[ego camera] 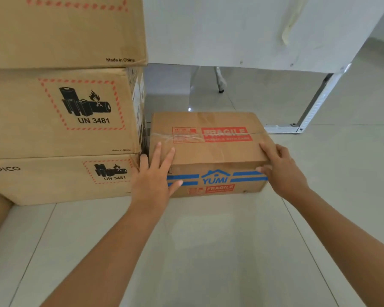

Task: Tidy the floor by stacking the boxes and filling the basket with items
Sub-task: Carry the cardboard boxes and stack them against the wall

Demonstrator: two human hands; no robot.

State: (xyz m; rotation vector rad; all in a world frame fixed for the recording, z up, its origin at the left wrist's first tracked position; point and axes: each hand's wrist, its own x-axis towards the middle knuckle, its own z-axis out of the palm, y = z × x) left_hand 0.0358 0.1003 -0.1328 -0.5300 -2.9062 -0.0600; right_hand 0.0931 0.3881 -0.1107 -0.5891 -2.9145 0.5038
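Box (208,151): on the floor (208,240), just right of our stack (60,111).
Left hand (153,176): fingers spread, pressing its near-left corner.
Right hand (282,169): fingers spread over its near-right corner.

The small box (208,151) in the middle of the frame is showing matt brown cardboard, slightly creased on top, with glossy clear tape wrinkling across its red printed label. The three stacked boxes (60,111) at the left are presenting the same dull corrugated cardboard, printed in black and red. The floor (208,251) is gleaming as smooth, pale glazed tile. At the upper right, a table leg (315,103) is shining as bright metal beneath a matt white panel (242,29).
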